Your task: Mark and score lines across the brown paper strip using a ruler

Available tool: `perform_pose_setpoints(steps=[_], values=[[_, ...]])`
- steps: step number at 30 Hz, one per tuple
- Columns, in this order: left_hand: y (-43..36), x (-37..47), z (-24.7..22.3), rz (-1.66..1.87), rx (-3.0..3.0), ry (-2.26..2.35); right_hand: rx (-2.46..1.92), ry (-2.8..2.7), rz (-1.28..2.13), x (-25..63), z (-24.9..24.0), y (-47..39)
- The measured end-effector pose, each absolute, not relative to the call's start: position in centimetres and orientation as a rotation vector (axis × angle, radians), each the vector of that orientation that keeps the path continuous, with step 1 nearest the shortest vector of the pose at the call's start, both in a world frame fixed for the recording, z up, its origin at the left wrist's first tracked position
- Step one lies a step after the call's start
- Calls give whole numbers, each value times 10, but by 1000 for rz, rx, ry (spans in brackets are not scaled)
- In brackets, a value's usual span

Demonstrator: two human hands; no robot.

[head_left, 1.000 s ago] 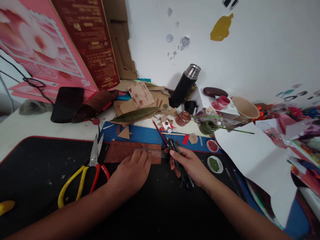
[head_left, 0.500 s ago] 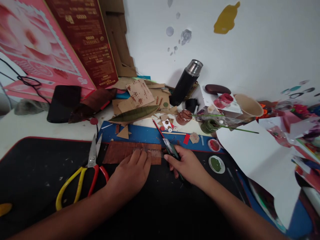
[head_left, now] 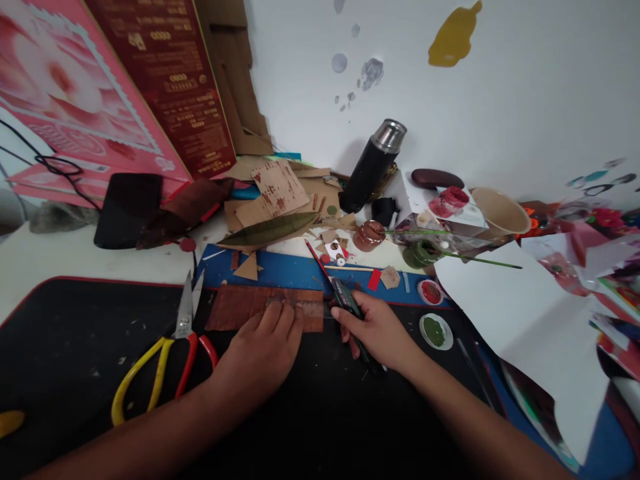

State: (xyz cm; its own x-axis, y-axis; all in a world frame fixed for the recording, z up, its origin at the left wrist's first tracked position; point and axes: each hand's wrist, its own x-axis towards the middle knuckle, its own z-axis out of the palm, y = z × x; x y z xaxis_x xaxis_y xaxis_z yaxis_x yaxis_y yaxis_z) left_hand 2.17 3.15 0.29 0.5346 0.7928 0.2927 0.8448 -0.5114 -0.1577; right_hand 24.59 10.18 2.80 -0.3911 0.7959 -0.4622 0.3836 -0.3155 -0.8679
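Note:
A brown painted strip (head_left: pixel 235 308) lies on the black mat (head_left: pixel 65 347). Across it sits a clear ruler (head_left: pixel 313 308), pressed down by the bunched fingertips of my left hand (head_left: pixel 265 347). Just right of the strip, my right hand (head_left: pixel 375 330) is wrapped round a dark green utility knife (head_left: pixel 347 297), whose body slants up to the left. Its blade cannot be made out. Scissors (head_left: pixel 185 323) with one yellow and one red handle lie open to the left of my left hand.
Behind the mat are cardboard scraps (head_left: pixel 280 187), a long green leaf shape (head_left: pixel 270 230), a black thermos (head_left: pixel 373 167) and paint jars (head_left: pixel 369 235). At right lie a dish of green paint (head_left: pixel 436 331) and a large white sheet (head_left: pixel 520 320).
My right hand and the knife have shifted very slightly right, with the knife's rear end swung a little to the right. My left hand stays on the ruler.

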Motion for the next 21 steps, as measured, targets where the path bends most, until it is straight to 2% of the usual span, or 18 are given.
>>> perform_pose_setpoints(steps=[21], values=[[33,23,3,-331,-2488,-1366,-1496,-1638,1683,245,27,99]])
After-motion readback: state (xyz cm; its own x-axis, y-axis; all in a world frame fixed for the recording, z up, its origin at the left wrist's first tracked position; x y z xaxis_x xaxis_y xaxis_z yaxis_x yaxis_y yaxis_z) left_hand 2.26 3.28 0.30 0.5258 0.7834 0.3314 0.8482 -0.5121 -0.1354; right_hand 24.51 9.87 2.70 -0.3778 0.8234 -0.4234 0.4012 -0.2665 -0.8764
